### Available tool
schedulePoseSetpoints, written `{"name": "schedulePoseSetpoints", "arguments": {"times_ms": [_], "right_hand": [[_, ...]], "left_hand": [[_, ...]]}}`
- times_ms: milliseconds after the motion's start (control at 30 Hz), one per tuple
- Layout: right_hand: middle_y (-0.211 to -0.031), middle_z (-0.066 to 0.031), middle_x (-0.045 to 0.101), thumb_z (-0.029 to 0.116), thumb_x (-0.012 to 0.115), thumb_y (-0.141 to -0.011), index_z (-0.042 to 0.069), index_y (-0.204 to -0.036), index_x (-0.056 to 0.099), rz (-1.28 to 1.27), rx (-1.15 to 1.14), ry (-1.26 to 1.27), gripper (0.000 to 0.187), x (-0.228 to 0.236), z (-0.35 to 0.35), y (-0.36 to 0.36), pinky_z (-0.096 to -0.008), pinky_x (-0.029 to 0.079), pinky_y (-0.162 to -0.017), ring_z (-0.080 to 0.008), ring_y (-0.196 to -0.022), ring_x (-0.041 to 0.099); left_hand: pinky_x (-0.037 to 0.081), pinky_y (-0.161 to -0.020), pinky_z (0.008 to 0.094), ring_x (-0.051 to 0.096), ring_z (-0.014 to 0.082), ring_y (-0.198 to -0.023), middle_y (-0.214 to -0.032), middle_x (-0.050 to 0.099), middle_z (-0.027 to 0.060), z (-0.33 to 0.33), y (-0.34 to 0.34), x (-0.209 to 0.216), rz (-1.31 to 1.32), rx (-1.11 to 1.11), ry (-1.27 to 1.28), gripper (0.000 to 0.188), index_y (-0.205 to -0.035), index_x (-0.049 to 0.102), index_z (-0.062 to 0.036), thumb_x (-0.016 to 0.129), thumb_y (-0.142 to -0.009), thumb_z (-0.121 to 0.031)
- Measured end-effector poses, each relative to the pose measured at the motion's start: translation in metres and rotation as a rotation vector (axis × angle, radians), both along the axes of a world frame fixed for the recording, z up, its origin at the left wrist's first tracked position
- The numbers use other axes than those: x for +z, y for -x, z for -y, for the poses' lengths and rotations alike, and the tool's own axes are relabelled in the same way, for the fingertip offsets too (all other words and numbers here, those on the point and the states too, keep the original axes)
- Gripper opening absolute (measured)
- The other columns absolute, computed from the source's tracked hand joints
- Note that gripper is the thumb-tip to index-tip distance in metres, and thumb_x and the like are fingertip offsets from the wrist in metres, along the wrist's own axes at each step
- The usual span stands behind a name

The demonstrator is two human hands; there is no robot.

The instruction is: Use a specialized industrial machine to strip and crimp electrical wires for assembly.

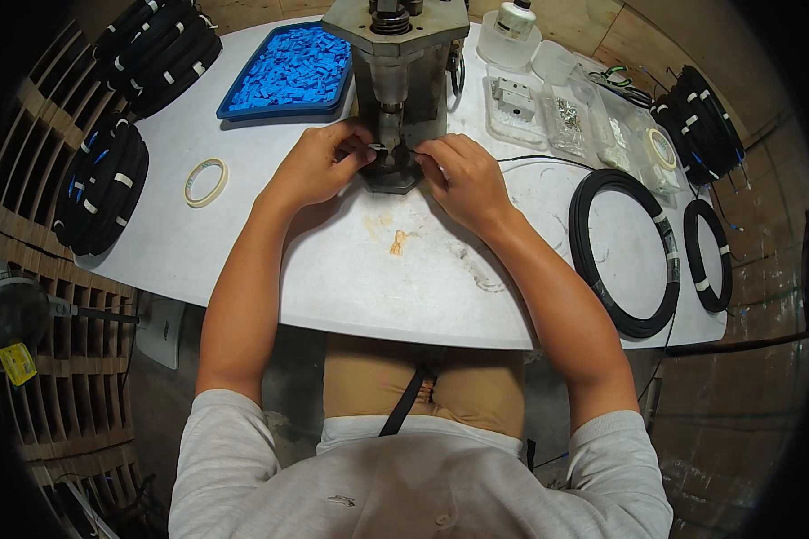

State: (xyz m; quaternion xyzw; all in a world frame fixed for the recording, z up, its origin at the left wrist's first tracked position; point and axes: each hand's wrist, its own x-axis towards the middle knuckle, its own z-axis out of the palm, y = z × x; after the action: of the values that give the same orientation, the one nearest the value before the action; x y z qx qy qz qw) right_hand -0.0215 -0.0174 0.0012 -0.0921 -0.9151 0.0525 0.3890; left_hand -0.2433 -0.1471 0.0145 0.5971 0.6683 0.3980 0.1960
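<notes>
Both my hands are at the base of a worn metal press (pixel 392 108), one on each side of its ram. My left hand (pixel 326 164) is closed in a pinch at the left of the die. A small pale piece shows at its fingertips, too small to name. My right hand (pixel 465 177) pinches a thin black cable (pixel 548 159) at the right of the die. The cable runs off to the right toward a large black cable coil (pixel 581 235) lying on the table. My fingers partly hide the cable's end and the die.
A blue tray (pixel 234 115) of small blue plastic parts stands left of the press. A tape roll (pixel 206 183) lies at left, near bundled black coils (pixel 108 189). Clear containers (pixel 515 137) with small metal parts, a smaller coil (pixel 707 256) and more bundled coils (pixel 699 126) are at right.
</notes>
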Motion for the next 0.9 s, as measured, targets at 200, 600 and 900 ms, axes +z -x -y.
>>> {"name": "schedulePoseSetpoints", "arguments": {"times_ms": [200,600,900], "right_hand": [[-0.091,-0.0074,0.07,0.006,0.078,-0.086,0.007,-0.101,0.073,0.002,-0.006,-0.008,0.016,0.0009,0.001,-0.0002,-0.0402,0.055,-0.077,-0.0288,-0.083,0.067],[-0.09,-0.0078,0.069,0.006,0.078,-0.086,0.007,-0.102,0.073,-0.016,-0.001,-0.01,0.017,0.0013,0.001,0.0003,-0.0404,0.055,-0.076,-0.0289,-0.083,0.067],[-0.089,-0.0068,0.069,0.007,0.078,-0.086,0.008,-0.101,0.072,-0.022,-0.004,-0.019,0.016,0.0004,0.0,0.0005,-0.0401,0.055,-0.075,-0.028,-0.081,0.067]], "left_hand": [[0.058,-0.095,0.0334,0.076,0.0186,-0.099,-0.101,0.078,0.0121,0.0005,0.0014,-0.0022,0.014,-0.005,-0.014,0.018,-0.115,0.067,0.0019,0.068,-0.097,-0.002],[0.059,-0.096,0.0343,0.076,0.0196,-0.1,-0.102,0.077,0.0125,0.002,0.0,0.002,0.016,-0.008,-0.003,0.019,-0.115,0.068,0.0015,0.069,-0.097,-0.004],[0.059,-0.088,0.0361,0.076,0.0256,-0.09,-0.099,0.079,0.0168,-0.0008,0.0019,-0.0063,0.014,-0.011,-0.085,0.021,-0.113,0.073,0.0009,0.071,-0.097,-0.012]]}}
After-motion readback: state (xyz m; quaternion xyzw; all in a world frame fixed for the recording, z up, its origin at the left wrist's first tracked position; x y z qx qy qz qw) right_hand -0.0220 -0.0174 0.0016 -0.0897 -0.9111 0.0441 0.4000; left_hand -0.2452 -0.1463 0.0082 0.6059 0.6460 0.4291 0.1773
